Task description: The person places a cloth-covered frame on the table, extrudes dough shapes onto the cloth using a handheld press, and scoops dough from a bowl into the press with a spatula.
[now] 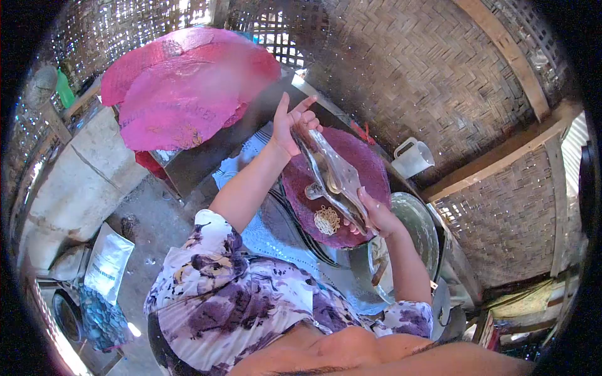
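Note:
A long, clear, shiny plastic bag (338, 172) is stretched between my hands. At its upper end, my left hand (296, 125) has its lower fingers curled round the plastic, with thumb and forefinger sticking out. My right hand (378, 216) grips the other end. Under the bag lies a round maroon mat (370, 160). On the mat rest a pile of pale rubber bands (327, 220) and a small clear rounded object (312, 191), which I cannot make out well.
Large pink sheets (188, 94) cover something at the upper left. A white pitcher (412, 158) stands beyond the mat, and a big round container (421, 219) is beside my right forearm. A white sack (108, 263) lies at the lower left. Woven walls (426, 69) stand behind.

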The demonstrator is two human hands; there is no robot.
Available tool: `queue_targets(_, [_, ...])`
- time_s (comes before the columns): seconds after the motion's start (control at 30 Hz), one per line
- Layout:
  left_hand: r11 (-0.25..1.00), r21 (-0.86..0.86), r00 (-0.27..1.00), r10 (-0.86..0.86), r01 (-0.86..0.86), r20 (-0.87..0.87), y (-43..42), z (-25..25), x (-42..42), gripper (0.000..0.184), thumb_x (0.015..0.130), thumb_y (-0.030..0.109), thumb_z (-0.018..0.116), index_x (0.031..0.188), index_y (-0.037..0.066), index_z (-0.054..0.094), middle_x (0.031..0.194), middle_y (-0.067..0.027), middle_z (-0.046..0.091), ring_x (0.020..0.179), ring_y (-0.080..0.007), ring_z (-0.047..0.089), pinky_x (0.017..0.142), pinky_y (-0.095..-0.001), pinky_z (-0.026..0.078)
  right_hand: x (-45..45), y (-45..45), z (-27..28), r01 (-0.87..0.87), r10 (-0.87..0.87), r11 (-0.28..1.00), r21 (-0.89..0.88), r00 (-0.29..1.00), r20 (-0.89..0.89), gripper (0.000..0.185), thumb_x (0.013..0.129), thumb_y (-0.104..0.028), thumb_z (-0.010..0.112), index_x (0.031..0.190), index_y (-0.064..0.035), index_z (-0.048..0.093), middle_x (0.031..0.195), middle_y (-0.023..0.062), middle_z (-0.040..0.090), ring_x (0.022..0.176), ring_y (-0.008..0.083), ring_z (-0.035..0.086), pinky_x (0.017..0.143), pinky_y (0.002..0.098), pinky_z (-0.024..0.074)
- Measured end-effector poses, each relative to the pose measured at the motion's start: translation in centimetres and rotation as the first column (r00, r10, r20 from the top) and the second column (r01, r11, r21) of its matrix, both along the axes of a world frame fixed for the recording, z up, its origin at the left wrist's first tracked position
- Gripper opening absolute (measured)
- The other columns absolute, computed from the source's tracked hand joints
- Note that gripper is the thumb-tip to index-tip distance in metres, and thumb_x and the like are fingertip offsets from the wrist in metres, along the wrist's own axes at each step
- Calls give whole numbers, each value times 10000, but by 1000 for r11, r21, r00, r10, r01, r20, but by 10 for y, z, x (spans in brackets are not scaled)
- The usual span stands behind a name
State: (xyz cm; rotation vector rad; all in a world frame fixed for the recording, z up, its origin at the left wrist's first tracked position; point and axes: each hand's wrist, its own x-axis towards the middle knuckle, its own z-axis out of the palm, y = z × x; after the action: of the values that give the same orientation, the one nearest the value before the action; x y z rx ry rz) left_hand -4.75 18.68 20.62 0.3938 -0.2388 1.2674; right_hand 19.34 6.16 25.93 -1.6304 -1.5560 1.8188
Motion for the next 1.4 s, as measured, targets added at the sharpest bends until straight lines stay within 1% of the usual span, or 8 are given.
queue_targets(0.1, [1000, 19, 1000, 8, -8, 24, 4, -7, -6, 576, 838, 573, 330, 1059, 91, 554, 503, 31, 426, 510, -122, 443, 627, -312, 412, -4, 9, -4, -38, 38, 999, 27, 999, 34, 602, 854, -570, 291, 944, -38, 558, 705, 74, 593, 528, 143, 557, 484, 262, 471])
queue_targets(0.17, [1000, -24, 1000, 7, -7, 20, 4, -8, -9, 582, 825, 589, 336, 1046, 90, 539, 492, 29, 383, 498, -137, 437, 619, -338, 407, -3, 13, -7, -72, 71, 997, 12, 995, 68, 625, 843, -598, 271, 949, -52, 555, 720, 74, 596, 542, 144, 565, 497, 261, 473])
queue_targets(0.27, [999, -50, 1000, 1, 0, 30, 6, -12, -8, 574, 821, 591, 341, 1019, 91, 540, 482, 27, 363, 486, -142, 434, 599, -342, 396, -7, 11, -4, -57, 52, 997, 44, 993, 105, 614, 846, -590, 279, 922, -52, 565, 706, 77, 593, 535, 146, 563, 493, 264, 471])
queue_targets(0.37, [998, -66, 1000, -1, 4, 31, 9, -15, -4, 559, 824, 585, 344, 982, 91, 553, 477, 26, 366, 476, -140, 429, 587, -332, 388, -10, 10, 0, 6, -17, 997, 78, 989, 144, 557, 872, -521, 310, 934, -23, 552, 661, 81, 583, 484, 145, 538, 439, 261, 460])
queue_targets(0.57, [995, -95, 999, -35, 38, 35, 4, -16, 5, 543, 829, 575, 351, 940, 89, 566, 470, 24, 370, 463, -140, 419, 584, -326, 386, 1, 2, 3, -9, -16, 991, 131, 982, 189, 537, 880, -499, 317, 935, -19, 552, 652, 76, 584, 469, 145, 531, 432, 265, 451])
queue_targets(0.87, [995, -101, 1000, -13, 13, 3, -4, -18, -1, 537, 832, 566, 353, 936, 82, 563, 470, 23, 376, 462, -142, 424, 591, -329, 396, 3, -4, -10, 34, -39, 998, 55, 995, 91, 529, 870, -504, 355, 910, -20, 565, 637, 64, 577, 484, 132, 532, 439, 249, 435])
queue_targets(1.17, [995, -93, 999, 24, -26, -29, 6, -12, -14, 530, 835, 560, 347, 928, 85, 561, 454, 25, 353, 445, -141, 405, 577, -323, 387, -13, 6, -9, -12, -23, 982, 189, 982, 185, 508, 875, -497, 339, 901, -34, 548, 647, 60, 566, 485, 134, 515, 444, 265, 421])
queue_targets(1.4, [989, -144, 999, 2, -8, -38, 10, -15, -2, 519, 831, 564, 352, 906, 93, 557, 445, 25, 342, 424, -141, 381, 560, -320, 376, -4, 6, -7, 4, -41, 979, 203, 983, 179, 499, 870, -498, 345, 902, -40, 541, 638, 61, 558, 484, 139, 518, 449, 263, 426])
